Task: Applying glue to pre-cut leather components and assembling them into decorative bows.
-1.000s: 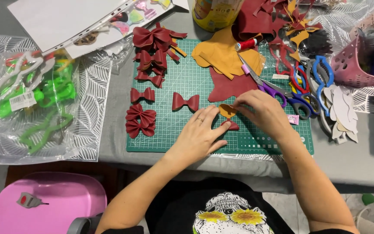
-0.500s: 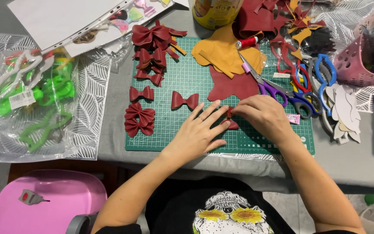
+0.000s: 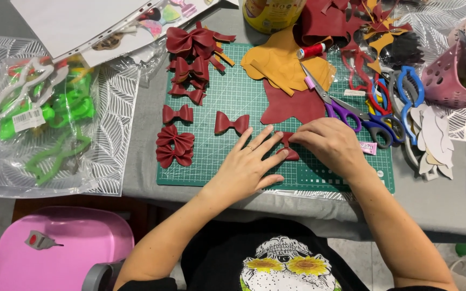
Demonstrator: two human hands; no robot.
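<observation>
I see both hands meeting over a small dark red leather piece near the green cutting mat's front edge: right hand pinching its top, left hand spread flat, fingertips pressing beside it.

Bare mat left of hands; scissors crowd right (blades inward).

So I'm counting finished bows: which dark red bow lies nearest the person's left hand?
The single flat bow alone mid-mat, just above the left hand's fingertips. The other bows sit further left, by the mat edge.
</observation>
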